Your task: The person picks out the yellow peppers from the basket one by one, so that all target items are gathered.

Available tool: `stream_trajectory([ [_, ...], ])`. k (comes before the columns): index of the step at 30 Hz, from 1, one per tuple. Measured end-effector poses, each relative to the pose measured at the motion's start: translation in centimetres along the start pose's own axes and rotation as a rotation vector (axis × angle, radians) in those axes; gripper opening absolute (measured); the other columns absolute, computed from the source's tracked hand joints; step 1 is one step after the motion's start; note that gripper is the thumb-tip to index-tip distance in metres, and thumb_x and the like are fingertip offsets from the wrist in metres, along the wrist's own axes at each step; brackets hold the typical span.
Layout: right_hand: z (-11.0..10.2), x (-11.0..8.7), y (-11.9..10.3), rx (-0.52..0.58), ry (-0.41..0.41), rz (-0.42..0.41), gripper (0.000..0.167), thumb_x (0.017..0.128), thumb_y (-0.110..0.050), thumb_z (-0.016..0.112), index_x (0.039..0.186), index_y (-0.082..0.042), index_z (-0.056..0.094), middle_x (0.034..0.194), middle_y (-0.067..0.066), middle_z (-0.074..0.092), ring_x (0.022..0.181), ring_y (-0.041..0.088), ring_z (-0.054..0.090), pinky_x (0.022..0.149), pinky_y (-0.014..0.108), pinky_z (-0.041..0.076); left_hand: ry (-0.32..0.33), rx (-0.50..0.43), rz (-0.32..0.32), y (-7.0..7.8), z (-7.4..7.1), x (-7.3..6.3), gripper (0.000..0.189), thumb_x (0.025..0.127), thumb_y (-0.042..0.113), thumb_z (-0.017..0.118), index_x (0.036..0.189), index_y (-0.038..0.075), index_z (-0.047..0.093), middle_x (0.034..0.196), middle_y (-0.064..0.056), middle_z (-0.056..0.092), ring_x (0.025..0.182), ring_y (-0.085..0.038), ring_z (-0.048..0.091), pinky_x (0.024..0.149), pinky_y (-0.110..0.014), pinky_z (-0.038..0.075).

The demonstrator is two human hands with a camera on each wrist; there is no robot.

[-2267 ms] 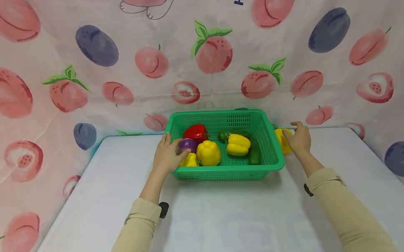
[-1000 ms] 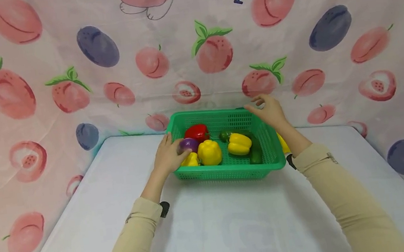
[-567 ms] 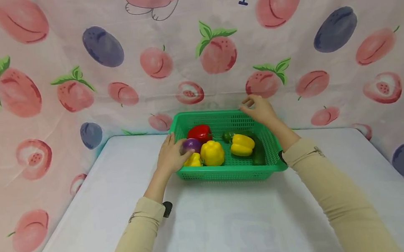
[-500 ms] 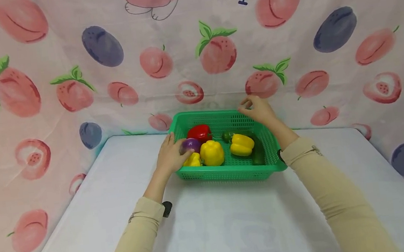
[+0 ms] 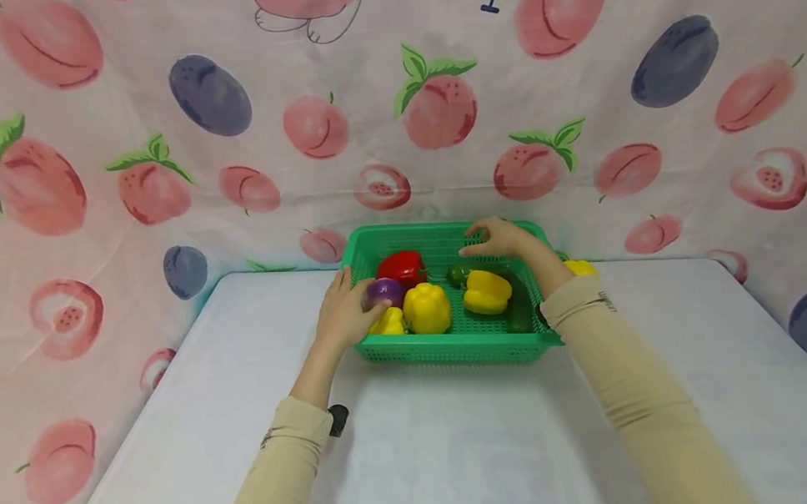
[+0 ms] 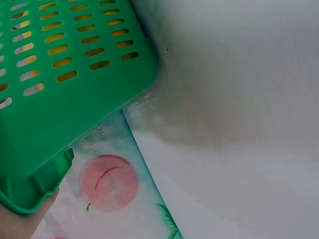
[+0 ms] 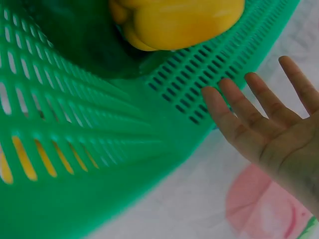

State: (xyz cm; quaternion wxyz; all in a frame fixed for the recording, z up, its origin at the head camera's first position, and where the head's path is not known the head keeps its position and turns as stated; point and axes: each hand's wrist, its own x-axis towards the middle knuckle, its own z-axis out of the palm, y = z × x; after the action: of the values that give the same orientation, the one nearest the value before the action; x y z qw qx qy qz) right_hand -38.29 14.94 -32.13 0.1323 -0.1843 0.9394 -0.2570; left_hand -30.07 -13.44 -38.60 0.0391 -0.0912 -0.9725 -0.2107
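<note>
A green plastic basket [image 5: 453,348] stands at the back of the white table. My left hand [image 5: 343,314] holds its left rim, thumb over the inside and fingers along the outer edge. Inside are a red bell pepper [image 5: 402,269], a shiny purple vegetable [image 5: 383,292], a yellow bell pepper [image 5: 427,309] and a smaller yellow piece [image 5: 388,323]. On the right lie another yellow bell pepper [image 5: 487,292] and a dark green cucumber-like vegetable [image 5: 519,305]. Above the basket's back right part hovers my right hand [image 7: 279,124], its fingers spread and holding nothing.
Outside the basket's right wall sits another yellow vegetable [image 5: 582,268], partly hidden by the right arm. A fruit-print cloth [image 5: 336,193] hangs behind and beside the table [image 5: 428,451].
My right hand has gone from the yellow vegetable outside the basket, up past the right rim, and now lowers leftward over the basket's inside. The left hand stays at the left rim.
</note>
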Motion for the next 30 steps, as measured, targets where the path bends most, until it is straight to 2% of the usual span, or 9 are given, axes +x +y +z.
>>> stream_trajectory([
  [6,0.4,0.2,1.2,0.174,-0.101,0.135,0.06,0.094,-0.034,0.055,0.143,-0.005,0.034,0.148,0.028,0.026,0.133,0.046,0.033,0.098,0.061,0.042,0.012,-0.018,0.0,0.1,0.0,0.0,0.058,0.093,0.044,0.053,0.139,0.009,0.046,0.155,-0.025,0.015,0.145,-0.04,0.011,0.117,-0.054,0.015],
  [17,1.1,0.7,3.0,0.3,-0.259,0.278,0.06,0.093,-0.035,0.056,0.142,-0.008,0.034,0.152,0.023,0.016,0.131,0.046,0.035,0.098,0.056,0.044,0.017,-0.012,-0.003,-0.1,0.1,-0.1,0.057,0.093,0.044,0.053,0.139,0.01,0.046,0.155,-0.025,0.016,0.145,-0.04,0.013,0.117,-0.054,0.015],
  [25,1.7,0.9,3.9,0.311,-0.332,0.284,0.064,0.094,-0.033,0.054,0.145,-0.006,0.028,0.153,0.025,0.012,0.137,0.049,0.024,0.103,0.057,0.039,0.014,-0.017,0.001,-0.2,0.1,-0.1,0.058,0.093,0.045,0.052,0.139,0.01,0.046,0.155,-0.024,0.016,0.145,-0.039,0.012,0.118,-0.052,0.014],
  [30,2.3,0.7,3.9,0.324,-0.361,0.288,0.067,0.094,-0.036,0.053,0.146,-0.005,0.025,0.152,0.025,0.014,0.136,0.045,0.026,0.106,0.054,0.037,0.014,-0.002,0.003,-0.2,0.0,-0.2,0.058,0.093,0.046,0.052,0.139,0.01,0.046,0.155,-0.024,0.016,0.145,-0.039,0.012,0.118,-0.052,0.015],
])
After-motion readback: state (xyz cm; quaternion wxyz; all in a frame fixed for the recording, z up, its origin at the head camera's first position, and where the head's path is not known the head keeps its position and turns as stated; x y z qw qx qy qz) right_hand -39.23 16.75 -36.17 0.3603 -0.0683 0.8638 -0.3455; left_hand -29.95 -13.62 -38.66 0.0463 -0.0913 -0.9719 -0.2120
